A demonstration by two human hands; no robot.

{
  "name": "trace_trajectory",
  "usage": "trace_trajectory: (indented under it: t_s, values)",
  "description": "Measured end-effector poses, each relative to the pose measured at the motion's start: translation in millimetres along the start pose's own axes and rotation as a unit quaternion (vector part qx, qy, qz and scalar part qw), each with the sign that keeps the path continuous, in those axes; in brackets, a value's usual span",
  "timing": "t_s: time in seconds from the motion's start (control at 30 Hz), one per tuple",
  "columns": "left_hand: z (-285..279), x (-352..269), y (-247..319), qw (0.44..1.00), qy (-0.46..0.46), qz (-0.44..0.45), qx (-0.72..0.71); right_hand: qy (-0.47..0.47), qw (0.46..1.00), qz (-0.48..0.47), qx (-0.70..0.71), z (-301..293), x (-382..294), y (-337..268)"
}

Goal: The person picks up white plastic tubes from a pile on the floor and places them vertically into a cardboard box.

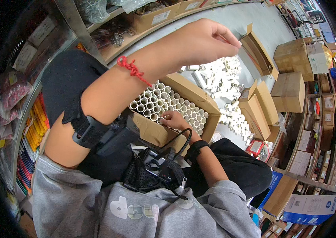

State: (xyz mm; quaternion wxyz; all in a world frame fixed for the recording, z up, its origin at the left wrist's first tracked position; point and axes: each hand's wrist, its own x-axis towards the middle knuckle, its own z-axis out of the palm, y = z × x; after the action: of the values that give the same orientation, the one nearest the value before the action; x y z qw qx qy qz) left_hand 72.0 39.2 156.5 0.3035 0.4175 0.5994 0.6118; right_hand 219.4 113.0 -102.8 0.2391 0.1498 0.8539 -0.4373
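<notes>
My left hand [206, 41], with a red cord on its wrist, is raised above the far side of an open cardboard box [148, 126]. Its thumb and fingertips are together, and a tiny pale spot at the tips is too small to identify. Inside the box, short white plastic pipe pieces [196, 114] stand upright in close rows, open ends up. My right hand [174, 120] reaches into the box, thumb and forefinger pinched at the rim of one white pipe piece [161, 119]. My left forearm hides part of the rows.
Many loose white pipe pieces [218, 76] lie heaped on the grey floor [257, 22] beyond the box. Open cartons [255, 113] and closed cardboard boxes [288, 92] stand to the right. Stocked shelves [310, 184] line the right; a metal shelf [81, 29] rises at left.
</notes>
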Motion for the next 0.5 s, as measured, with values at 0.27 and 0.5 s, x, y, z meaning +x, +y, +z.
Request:
trace_trajectory:
  t_s: [0.27,0.5]
  values:
    - [4,4,-3,1.0,-0.008,-0.015,-0.005,0.006,0.998,-0.055,0.01,-2,2,3]
    - [9,4,-5,0.999,0.018,-0.004,-0.029,-0.016,0.994,-0.093,-0.046,-9,10,2]
